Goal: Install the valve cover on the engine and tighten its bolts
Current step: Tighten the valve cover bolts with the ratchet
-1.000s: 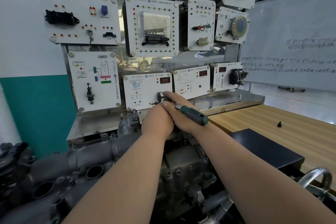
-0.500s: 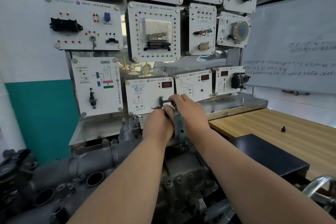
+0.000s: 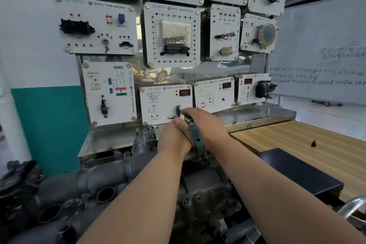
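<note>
White-and-teal wall (image 3: pixel 45 125) fills the view at 9 o'clock. Beside it, from 11 to 1 o'clock, stands a training board (image 3: pixel 172 35) of white panels carrying switches, connectors and small red displays. Below it, from 8 to 6 o'clock, lies a grey engine (image 3: pixel 111 180). Its round manifold ports (image 3: pixel 106 194) open at 7 o'clock, and a bolt-studded casting (image 3: pixel 200 190) sits at 6 o'clock between two bare forearms.

Both forearms reach up from the bottom edge to the middle of the view. There the hands meet, touching each other, over the far end of the engine. The left hand (image 3: pixel 173 138) shows its back, thumb on top, pressed against the right hand. Its fingers are hidden, so what they grip cannot be told. The right hand (image 3: pixel 208 127) curls over the metal head of a ratchet (image 3: pixel 196 138), whose green handle points back toward 6 o'clock between the two hands.

At 3 o'clock a wooden surface (image 3: pixel 297 136) carries one small black bolt (image 3: pixel 313 143), well apart from the hands, and a black mat (image 3: pixel 297 174) at 4 o'clock. A whiteboard (image 3: pixel 320 45) with handwriting stands at 2 o'clock.
</note>
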Action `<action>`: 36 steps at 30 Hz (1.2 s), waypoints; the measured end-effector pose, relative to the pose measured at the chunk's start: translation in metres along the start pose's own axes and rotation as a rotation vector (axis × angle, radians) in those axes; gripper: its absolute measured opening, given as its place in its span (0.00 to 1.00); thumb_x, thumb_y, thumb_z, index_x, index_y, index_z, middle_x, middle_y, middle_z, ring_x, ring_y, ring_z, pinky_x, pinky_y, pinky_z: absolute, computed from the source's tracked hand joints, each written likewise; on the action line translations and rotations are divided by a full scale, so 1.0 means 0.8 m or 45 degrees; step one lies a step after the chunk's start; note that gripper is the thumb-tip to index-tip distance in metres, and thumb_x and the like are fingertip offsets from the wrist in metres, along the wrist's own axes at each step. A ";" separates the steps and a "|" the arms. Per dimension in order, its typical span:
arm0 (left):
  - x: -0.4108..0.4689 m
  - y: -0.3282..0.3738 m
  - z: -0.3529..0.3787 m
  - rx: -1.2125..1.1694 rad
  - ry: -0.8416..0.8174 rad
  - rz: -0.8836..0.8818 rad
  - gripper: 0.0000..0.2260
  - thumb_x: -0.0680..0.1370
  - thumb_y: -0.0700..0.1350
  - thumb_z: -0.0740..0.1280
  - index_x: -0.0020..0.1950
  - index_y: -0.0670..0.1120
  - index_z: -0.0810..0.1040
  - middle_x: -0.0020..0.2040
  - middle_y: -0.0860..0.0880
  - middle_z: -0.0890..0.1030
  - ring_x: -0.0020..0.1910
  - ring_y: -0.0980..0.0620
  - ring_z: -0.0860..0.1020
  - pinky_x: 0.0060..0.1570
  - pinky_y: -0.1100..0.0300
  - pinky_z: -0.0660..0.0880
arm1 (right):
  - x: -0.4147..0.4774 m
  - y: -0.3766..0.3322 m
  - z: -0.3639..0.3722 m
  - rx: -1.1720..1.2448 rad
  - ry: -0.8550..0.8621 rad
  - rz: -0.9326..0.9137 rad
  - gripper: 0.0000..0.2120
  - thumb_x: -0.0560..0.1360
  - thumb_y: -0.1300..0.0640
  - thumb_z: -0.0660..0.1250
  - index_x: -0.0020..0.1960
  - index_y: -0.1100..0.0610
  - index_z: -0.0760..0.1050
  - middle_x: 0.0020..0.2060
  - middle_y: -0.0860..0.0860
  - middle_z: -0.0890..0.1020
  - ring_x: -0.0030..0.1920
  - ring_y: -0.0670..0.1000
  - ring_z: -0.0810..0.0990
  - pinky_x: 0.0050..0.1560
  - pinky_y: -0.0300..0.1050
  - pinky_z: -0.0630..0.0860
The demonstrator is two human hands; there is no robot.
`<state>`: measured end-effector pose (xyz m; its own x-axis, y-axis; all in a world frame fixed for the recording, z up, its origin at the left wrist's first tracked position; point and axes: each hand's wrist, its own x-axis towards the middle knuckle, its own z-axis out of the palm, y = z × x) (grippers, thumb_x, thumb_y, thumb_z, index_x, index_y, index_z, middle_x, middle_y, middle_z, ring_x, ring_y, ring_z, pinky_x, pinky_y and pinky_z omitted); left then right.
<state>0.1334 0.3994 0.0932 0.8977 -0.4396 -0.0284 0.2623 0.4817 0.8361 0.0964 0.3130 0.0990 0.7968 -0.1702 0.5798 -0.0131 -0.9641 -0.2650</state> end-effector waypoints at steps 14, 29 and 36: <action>0.001 0.003 -0.020 1.493 0.031 0.739 0.10 0.77 0.51 0.65 0.42 0.47 0.81 0.37 0.49 0.81 0.38 0.49 0.78 0.33 0.60 0.68 | -0.001 0.028 -0.012 0.637 -0.079 0.481 0.20 0.80 0.38 0.49 0.51 0.49 0.73 0.44 0.50 0.78 0.50 0.53 0.76 0.42 0.44 0.68; 0.010 0.001 -0.011 1.748 0.074 0.634 0.04 0.77 0.47 0.59 0.44 0.50 0.72 0.41 0.49 0.77 0.41 0.46 0.75 0.40 0.57 0.70 | -0.009 0.017 -0.005 0.518 -0.042 0.224 0.26 0.78 0.39 0.55 0.74 0.45 0.63 0.68 0.49 0.69 0.68 0.51 0.67 0.68 0.50 0.64; 0.009 -0.005 -0.003 1.747 0.188 0.751 0.10 0.79 0.51 0.58 0.47 0.46 0.74 0.46 0.46 0.79 0.45 0.43 0.77 0.45 0.51 0.74 | -0.007 0.023 -0.004 0.809 -0.038 0.276 0.19 0.82 0.46 0.55 0.71 0.49 0.69 0.65 0.46 0.73 0.64 0.43 0.68 0.63 0.36 0.62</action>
<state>0.1394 0.3961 0.0886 0.8019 -0.3220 0.5032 -0.5916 -0.5451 0.5940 0.0897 0.2956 0.0932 0.8325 -0.3324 0.4432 0.1760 -0.5998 -0.7806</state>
